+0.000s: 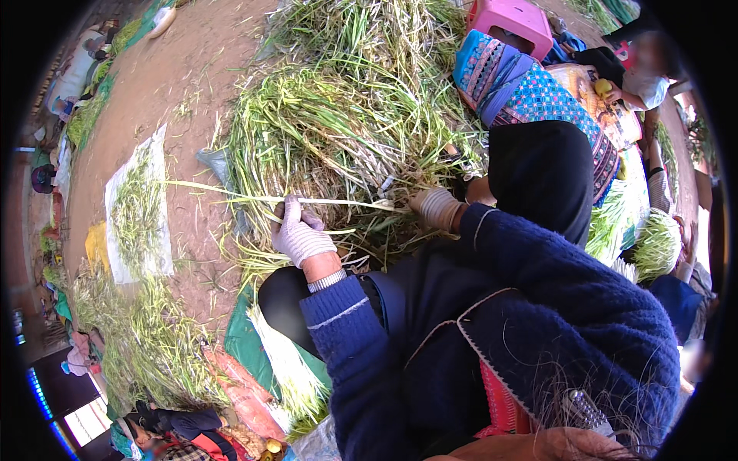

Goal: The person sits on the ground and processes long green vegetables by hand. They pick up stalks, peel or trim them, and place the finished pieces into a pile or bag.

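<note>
My left hand (301, 233), in a pale knit glove with a metal watch band at the wrist, grips a long pale green stalk (340, 201) between thumb and fingers. The stalk is stretched roughly level, its leafy tip pointing left and its whitish root end to the right. My right hand (437, 208), also gloved, is at that root end; its fingertips are partly hidden, and whether they pinch the stalk is unclear. Just beyond both hands rises a large heap of loose green stalks (323, 127), with brown, dry leaves and roots mixed in.
A white sheet (155, 253) with scattered leaves lies on the dirt ground to the left. Bundled white-stemmed stalks (282, 357) rest by my left knee. To the right are a patterned cloth (548, 98), a pink plastic stool (519, 23) and a seated person (640, 80) holding a yellow fruit.
</note>
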`<state>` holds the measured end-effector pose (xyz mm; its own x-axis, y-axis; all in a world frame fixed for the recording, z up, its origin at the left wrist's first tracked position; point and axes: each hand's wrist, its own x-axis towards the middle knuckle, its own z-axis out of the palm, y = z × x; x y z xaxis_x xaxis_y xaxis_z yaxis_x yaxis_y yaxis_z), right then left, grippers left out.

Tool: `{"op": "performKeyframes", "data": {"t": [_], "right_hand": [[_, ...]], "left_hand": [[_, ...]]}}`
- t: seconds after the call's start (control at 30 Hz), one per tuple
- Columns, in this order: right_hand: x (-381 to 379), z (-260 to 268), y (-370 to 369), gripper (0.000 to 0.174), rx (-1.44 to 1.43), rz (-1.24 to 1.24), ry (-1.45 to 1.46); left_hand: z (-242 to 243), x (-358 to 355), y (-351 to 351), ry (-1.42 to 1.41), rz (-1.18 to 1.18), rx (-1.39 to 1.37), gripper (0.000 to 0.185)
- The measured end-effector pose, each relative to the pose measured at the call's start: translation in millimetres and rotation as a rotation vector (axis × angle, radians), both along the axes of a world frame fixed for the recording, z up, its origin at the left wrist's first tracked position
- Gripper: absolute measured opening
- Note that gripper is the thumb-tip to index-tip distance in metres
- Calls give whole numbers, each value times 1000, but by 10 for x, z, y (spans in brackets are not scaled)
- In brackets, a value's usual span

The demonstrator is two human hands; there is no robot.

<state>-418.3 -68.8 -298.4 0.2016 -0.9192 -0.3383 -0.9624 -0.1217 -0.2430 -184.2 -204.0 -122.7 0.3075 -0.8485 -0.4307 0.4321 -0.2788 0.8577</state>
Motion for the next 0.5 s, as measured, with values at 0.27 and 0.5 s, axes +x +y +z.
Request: {"op": "performKeyframes", "data": {"t": [0.27, 0.5], "right_hand": [[-270, -223, 48, 20, 297, -340, 185], [276, 1132, -634, 39, -343, -207, -835]], "left_hand": [[184, 166, 9, -35, 11, -109, 9], [193, 91, 32, 12, -4, -71, 8]]}}
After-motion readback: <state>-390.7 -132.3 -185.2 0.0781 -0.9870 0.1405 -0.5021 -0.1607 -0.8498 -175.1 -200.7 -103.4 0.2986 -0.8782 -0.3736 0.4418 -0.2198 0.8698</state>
